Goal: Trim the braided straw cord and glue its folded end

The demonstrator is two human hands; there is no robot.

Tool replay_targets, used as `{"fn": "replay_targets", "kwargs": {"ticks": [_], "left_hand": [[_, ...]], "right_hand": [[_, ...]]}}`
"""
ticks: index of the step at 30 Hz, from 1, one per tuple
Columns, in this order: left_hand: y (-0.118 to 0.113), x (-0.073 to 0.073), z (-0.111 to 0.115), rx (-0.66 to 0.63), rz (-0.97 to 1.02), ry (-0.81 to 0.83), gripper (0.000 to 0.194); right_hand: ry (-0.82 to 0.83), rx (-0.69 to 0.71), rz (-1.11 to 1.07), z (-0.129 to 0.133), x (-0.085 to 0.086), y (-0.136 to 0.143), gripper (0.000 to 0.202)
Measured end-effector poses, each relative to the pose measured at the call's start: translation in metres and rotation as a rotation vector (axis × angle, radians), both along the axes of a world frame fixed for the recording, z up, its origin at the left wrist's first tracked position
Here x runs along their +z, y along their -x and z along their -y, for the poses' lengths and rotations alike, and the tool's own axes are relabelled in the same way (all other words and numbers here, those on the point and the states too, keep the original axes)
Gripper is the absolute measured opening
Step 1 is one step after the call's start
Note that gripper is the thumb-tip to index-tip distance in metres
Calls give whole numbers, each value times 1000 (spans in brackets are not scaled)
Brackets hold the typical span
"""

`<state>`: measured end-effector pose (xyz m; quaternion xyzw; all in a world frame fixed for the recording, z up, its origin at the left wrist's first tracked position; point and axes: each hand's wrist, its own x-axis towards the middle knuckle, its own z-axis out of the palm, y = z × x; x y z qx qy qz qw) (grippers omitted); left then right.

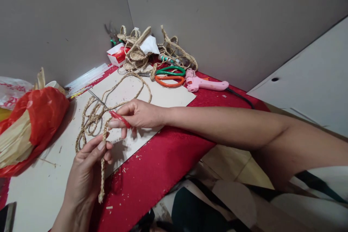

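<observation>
My left hand point(92, 159) pinches a braided straw cord point(102, 177) between thumb and fingers, and its short end hangs down below them. Small red-handled scissors point(116, 116) are in my right hand point(136, 116), with fingers at the handle loops and the blades pointing up and left. The right thumb and fingertips lie close to the upper part of the cord; whether they touch it I cannot tell. From there the braid runs into loose coils point(94, 116) on the white board point(168, 98).
A red plastic bag point(50, 110) with pale straw strips lies at left. Toward the back are a pink glue gun point(206, 84) with a black cable, green-and-orange-handled scissors point(170, 76), a red-and-white box point(116, 55), clear sticks point(88, 79) and more braid point(136, 52). Red cloth point(152, 166) covers the table.
</observation>
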<state>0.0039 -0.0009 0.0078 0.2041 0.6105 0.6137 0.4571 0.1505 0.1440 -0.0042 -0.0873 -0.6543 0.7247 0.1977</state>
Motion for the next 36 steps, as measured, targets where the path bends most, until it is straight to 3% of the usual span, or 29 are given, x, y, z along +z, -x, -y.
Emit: {"fn": "replay_targets", "kwargs": {"ticks": [4,7,12,16,20,27,36], "left_hand": [[-4,-3,0,-66,22,41,28],[-5,-3,1,-85,13,75,30],[-5,-1,3,-109,-39,90,30],[-8,4,5,-152,-76,56,27],[-15,14,9,-206,-55,122,28],[-19,15,13,-86,-52,130,33],[-15,14,8,88,-154,75,27]], "right_hand": [[219,122,-74,-4,1,0,41],[314,109,-124,-9,2,-2,38],[302,-24,-155,-15,7,-4,39],[285,-58,-170,-16,10,-7,39],[317,-54,-173,-16,10,-7,39],[212,-76,-140,-18,11,-5,43],[109,-109,-8,-19,14,-6,45]]}}
